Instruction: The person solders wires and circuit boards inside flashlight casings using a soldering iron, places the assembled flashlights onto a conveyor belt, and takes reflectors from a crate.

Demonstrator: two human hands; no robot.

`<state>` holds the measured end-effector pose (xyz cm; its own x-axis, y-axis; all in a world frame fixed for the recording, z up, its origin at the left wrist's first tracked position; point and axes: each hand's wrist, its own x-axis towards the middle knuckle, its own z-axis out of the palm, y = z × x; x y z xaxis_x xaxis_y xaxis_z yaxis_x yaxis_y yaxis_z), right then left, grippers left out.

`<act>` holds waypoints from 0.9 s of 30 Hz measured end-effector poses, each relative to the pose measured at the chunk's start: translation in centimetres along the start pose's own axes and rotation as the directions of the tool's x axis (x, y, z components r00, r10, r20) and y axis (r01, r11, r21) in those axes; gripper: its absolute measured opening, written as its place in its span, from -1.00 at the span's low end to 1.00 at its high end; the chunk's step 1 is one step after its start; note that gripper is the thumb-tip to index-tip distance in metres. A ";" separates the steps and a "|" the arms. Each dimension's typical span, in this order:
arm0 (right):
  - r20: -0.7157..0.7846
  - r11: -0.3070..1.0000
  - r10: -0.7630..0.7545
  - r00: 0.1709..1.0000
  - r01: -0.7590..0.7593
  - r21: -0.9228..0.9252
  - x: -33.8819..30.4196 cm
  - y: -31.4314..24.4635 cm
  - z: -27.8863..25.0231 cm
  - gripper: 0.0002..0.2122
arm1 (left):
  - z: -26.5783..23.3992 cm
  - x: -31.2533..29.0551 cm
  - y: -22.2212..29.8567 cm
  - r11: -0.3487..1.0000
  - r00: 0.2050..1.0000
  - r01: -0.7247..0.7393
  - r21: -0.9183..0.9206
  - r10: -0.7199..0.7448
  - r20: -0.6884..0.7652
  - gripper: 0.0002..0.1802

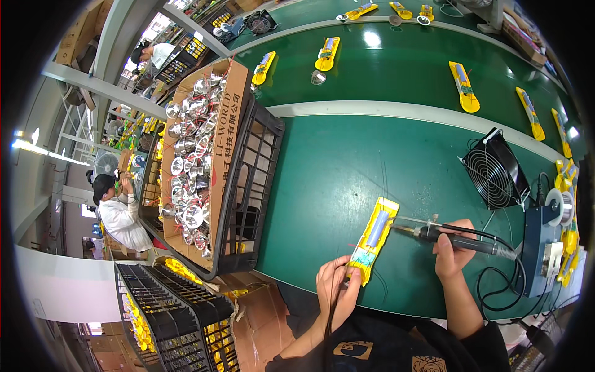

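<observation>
My left hand (338, 291) grips the lower end of a yellow plastic housing (388, 207) on the green bench. Inside it lie a bluish cylindrical battery (377, 229) and a small green circuit board (364, 255), with thin red and dark wires sticking out. A soldering iron (480, 244) is held in my right hand (453, 253), fingers closed round its dark handle. Its tip points left and is at the housing's upper right edge; whether it touches cannot be made out. A thin metal guide tube (412, 219) runs along above the tip.
Left stands a black crate (248, 180) holding a carton of silver reflector cups (193, 158). A black fan (496, 170), blue soldering station (536, 248) and wire spool (561, 208) stand right, with looping cables. Beyond, a green conveyor (396, 68) carries several yellow housings. A co-worker (121, 214) sits far left.
</observation>
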<state>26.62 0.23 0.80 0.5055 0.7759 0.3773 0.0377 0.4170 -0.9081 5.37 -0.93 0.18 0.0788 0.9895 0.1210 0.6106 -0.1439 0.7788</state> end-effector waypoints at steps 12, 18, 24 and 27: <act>-0.332 0.994 -0.093 0.939 0.068 -0.086 3.1 3.2 -1.0 -0.89 | -1.0 3.4 1.0 0.983 0.981 -0.158 0.094 0.145 0.129 -0.59; -0.371 0.983 -0.149 0.917 0.097 -0.156 3.6 4.6 -1.7 -0.90 | 4.3 16.6 1.4 0.954 0.961 -0.277 0.112 0.275 0.037 -0.58; -0.289 0.954 -0.176 0.941 0.091 -0.287 3.6 3.7 -0.7 -0.89 | 10.5 31.7 4.3 0.959 0.971 -0.233 0.163 0.238 -0.013 -0.50; -0.284 0.954 -0.138 0.949 0.050 -0.297 3.4 3.2 -0.4 -0.89 | 14.2 36.9 5.4 0.936 0.971 -0.228 0.269 0.240 -0.014 -0.44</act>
<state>28.82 3.96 -0.94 0.7192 0.5443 0.4319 0.3170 0.2961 -0.9010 22.72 35.00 0.11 0.2122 0.9257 0.3131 0.7657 -0.3566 0.5352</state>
